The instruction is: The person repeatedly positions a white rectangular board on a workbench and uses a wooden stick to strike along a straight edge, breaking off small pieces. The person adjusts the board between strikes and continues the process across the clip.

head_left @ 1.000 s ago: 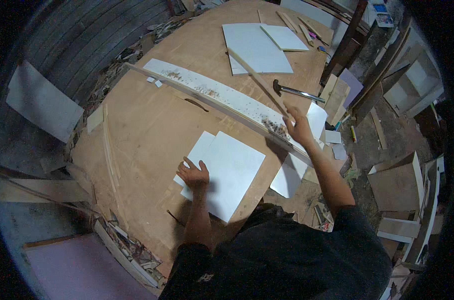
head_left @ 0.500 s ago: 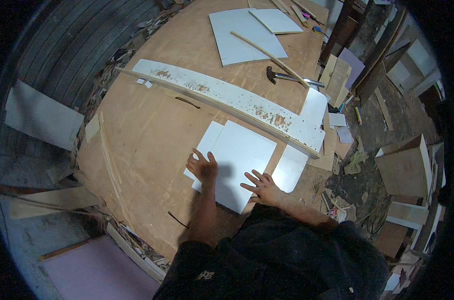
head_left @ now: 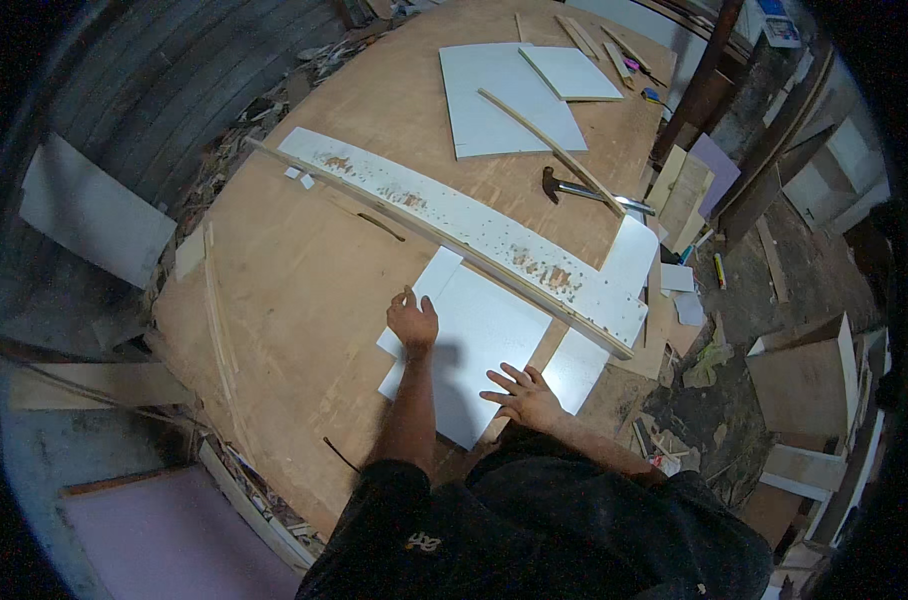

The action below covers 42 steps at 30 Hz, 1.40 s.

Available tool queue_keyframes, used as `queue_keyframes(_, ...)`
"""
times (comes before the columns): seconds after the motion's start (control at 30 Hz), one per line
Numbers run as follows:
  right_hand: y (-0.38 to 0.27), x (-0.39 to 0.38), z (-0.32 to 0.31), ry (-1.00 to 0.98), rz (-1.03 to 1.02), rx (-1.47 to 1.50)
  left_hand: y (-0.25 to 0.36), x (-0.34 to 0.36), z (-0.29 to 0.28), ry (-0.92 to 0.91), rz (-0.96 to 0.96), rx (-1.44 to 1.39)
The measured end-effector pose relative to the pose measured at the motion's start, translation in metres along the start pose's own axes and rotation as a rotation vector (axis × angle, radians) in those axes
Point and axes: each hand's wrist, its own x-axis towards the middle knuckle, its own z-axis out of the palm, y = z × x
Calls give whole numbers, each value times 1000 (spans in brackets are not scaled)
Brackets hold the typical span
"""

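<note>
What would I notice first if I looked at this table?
Probably the two hands pressed flat on a white panel near the table's close edge: left hand at its left side, right hand at its near corner. Just beyond lies a long white board with rusty spots, slanting across the table, and behind it a hammer.

— What carries it all?
— A brown plywood desk point(head_left: 304, 270).
— What lies on it?
— A long white paint-flecked plank point(head_left: 454, 220) crosswise, square white panels point(head_left: 474, 340) at the near edge, a steel hammer point(head_left: 584, 188) toward the right edge, more white sheets point(head_left: 504, 95) at the far edge.
</note>
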Motion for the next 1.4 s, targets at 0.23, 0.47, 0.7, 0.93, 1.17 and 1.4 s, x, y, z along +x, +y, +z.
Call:
queue_keyframes(0.23, 6, 8, -8, 27, 61, 54, -3, 1, -22, -239, 73, -22)
queue_keyframes(0.47, 5, 7, -8, -16, 110, 13, 7, -13, -34, -202, 78, 49)
queue_keyframes(0.7, 10, 9, -8, 62, 27, -48, -4, -55, -43, -83, 59, 73)
queue_keyframes(0.93, 31, 26, -8, 16, -160, -188, 0, -48, -43, -158, 22, 131)
queue_keyframes(1.17, 35, 57, -3, -67, -167, -182, -12, -23, -47, -150, 3, 105)
queue_keyframes(1.4, 33, 83, -5, -43, -197, -137, -23, 0, -54, -222, -24, 107)
